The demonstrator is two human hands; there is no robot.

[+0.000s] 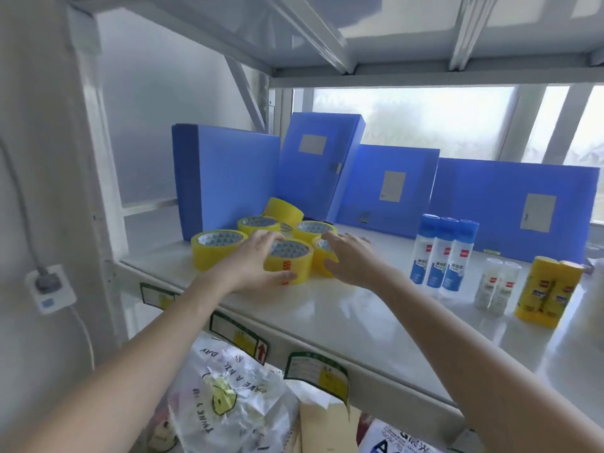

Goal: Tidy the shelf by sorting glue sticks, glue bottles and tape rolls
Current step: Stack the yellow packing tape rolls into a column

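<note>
Several yellow tape rolls are bunched at the left of the white shelf. My left hand curls round the front roll, thumb under its lower edge. My right hand cups the roll on the right side of the bunch. Three blue-capped glue bottles stand in a row at the right. Beside them stand two small clear glue bottles and two yellow glue sticks.
Blue file boxes lean along the back of the shelf in front of a window. A metal upright bounds the left side. Below the shelf lie a plastic bag and papers. A wall socket hangs at left.
</note>
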